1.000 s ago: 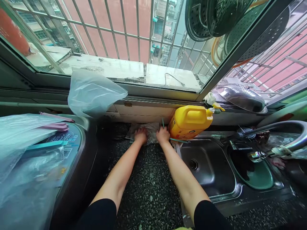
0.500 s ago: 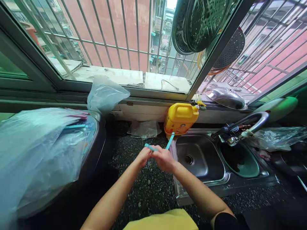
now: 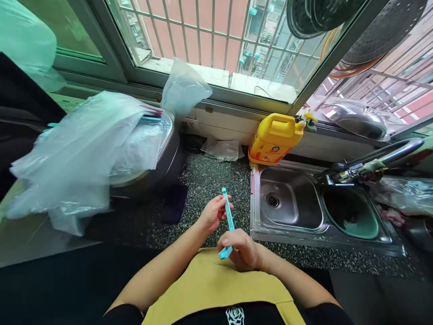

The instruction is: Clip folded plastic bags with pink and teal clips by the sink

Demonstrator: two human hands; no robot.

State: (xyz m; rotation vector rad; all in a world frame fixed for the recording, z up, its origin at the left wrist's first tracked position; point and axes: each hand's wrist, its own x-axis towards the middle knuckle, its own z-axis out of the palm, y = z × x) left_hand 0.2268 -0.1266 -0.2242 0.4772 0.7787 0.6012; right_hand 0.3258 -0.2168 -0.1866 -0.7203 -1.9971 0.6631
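The left hand (image 3: pixel 213 214) pinches a teal clip (image 3: pixel 229 217) between thumb and fingers near its far end. The right hand (image 3: pixel 241 248) curls about the near end, thumb laid over it, with the tip poking out past the thumb. The two hands are apart, joined only by the clip, which is held up between them, close to the front of a yellow apron (image 3: pixel 216 276). Whether the clip is latched along its length is too small to tell.

The step in hand appears to be handling the clip at both ends; the next move seems to call for a steady grip at each end, with the strip kept straight.

Beyond the hands lies the speckled desk (image 3: pixel 211 178), with a crumpled clear bag (image 3: pixel 223 150) flat at its back, near the wall. A yellow jug (image 3: pixel 279 140) stands to the right of that bag, just behind the sink (image 3: pixel 255 219). A pink strip (image 3: pixel 252 181) lies along the sink's left edge, and a green basin (image 3: pixel 363 234) sits in the right bowl. To the left, plastic sheets (image 3: pixel 81 144) drape over a dark appliance (image 3: pixel 169 158).
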